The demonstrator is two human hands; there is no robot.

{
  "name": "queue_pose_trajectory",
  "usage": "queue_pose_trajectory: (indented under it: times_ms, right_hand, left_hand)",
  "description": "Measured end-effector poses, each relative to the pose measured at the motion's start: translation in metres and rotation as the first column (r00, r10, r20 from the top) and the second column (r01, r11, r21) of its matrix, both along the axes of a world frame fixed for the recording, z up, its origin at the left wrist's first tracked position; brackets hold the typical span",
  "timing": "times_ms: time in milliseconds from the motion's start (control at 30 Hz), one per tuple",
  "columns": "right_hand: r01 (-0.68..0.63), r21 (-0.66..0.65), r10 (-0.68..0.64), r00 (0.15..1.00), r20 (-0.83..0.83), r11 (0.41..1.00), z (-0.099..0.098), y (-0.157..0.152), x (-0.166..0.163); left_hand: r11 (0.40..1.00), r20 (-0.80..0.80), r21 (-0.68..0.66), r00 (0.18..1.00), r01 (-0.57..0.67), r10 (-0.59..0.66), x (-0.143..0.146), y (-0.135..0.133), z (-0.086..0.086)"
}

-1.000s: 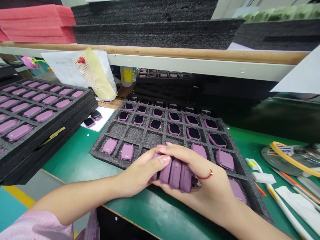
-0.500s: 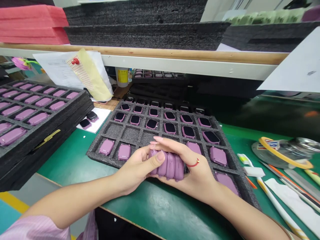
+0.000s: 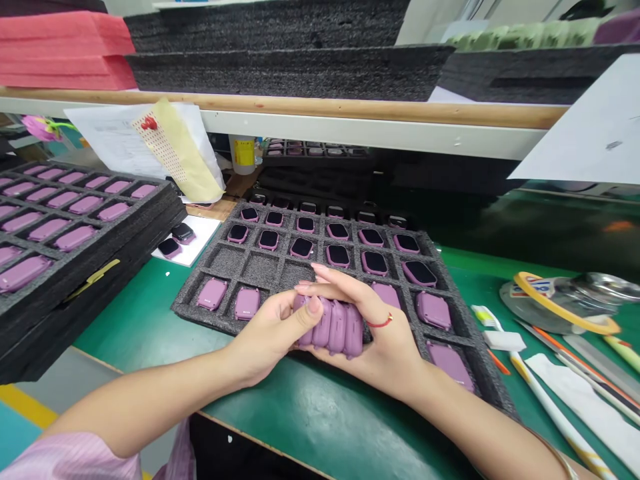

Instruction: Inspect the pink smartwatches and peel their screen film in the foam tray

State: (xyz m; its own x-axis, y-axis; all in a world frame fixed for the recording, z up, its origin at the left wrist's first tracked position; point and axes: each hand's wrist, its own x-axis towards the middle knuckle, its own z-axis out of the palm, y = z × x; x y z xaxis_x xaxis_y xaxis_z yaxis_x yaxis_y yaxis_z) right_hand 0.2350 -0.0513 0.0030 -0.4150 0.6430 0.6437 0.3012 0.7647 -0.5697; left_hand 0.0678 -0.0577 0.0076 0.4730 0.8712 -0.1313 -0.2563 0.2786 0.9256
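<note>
My right hand [image 3: 387, 337] cups a row of several purple watch cases [image 3: 334, 328] stacked on edge, just above the near edge of a grey foam tray [image 3: 227, 263]. My left hand [image 3: 270, 337] closes on the left end of that row, thumb pressed on the outermost case. The tray's far rows hold cases with dark screens up [image 3: 338, 255]; its near row holds purple cases lying back up [image 3: 212, 293]. Some pockets in the middle row stand empty.
A stack of foam trays [image 3: 85, 220] filled with purple cases sits at the left. Two loose cases lie on a white sheet [image 3: 197, 237]. Tools, a toothbrush [image 3: 493, 322] and a tape roll [image 3: 560, 300] lie at the right. A shelf [image 3: 350, 113] with foam sheets runs overhead.
Both hands with the row of cases have shifted slightly up and left toward the tray. The grip looks the same.
</note>
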Motion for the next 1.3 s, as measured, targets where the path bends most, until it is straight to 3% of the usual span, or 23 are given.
queue_pose_trajectory:
  times_ms: [233,467,633,1300]
  right_hand:
    - [0.015,0.002,-0.015,1.000,0.015,1.000,-0.0005,-0.0011,0.0000]
    - [-0.008,0.008,0.008,1.000,0.027,1.000,-0.0018,-0.0004,0.0026]
    - [-0.020,0.011,0.020,1.000,0.024,1.000,-0.0023,0.0015,0.0048]
    - [-0.039,-0.036,0.038,0.999,-0.016,0.999,-0.0063,0.0003,0.0053]
  left_hand:
    - [0.998,0.026,-0.059,1.000,0.007,-0.005,0.0004,-0.0005,0.0023]
    - [0.992,-0.111,0.124,0.994,0.031,-0.017,-0.0045,0.0019,0.0036]
    - [0.996,-0.160,0.070,0.986,0.058,-0.046,-0.0057,0.0019,0.0081]
    - [0.986,-0.221,0.125,0.972,0.111,-0.081,-0.0049,0.0047,0.0072]
